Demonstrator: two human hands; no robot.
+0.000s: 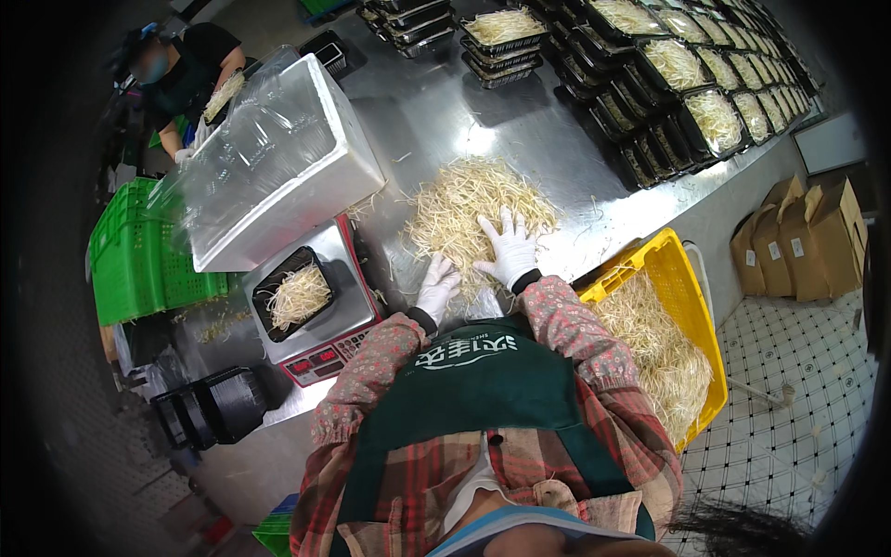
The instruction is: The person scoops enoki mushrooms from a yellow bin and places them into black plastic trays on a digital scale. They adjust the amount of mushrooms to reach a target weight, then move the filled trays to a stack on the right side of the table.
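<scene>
A loose heap of bean sprouts (473,198) lies on the stainless steel table (411,132) in front of me. My right hand (511,247), in a white glove, rests with spread fingers on the heap's near right side. At its near left edge is my left hand (438,285), also gloved, its fingertips touching sprouts; whether it grips any cannot be told. Left of it, a black plastic tray (261,296) holding sprouts (299,296) sits on a red-edged digital scale (355,278). A yellow plastic crate (713,390) full of sprouts stands at my right.
A white foam box (362,153) draped with clear film stands beyond the scale, near green crates (132,257). Filled trays (717,122) are stacked back right, empty black trays (223,407) near left. Across the table, a co-worker (202,63) holds a tray. Cardboard boxes (800,244) stand right.
</scene>
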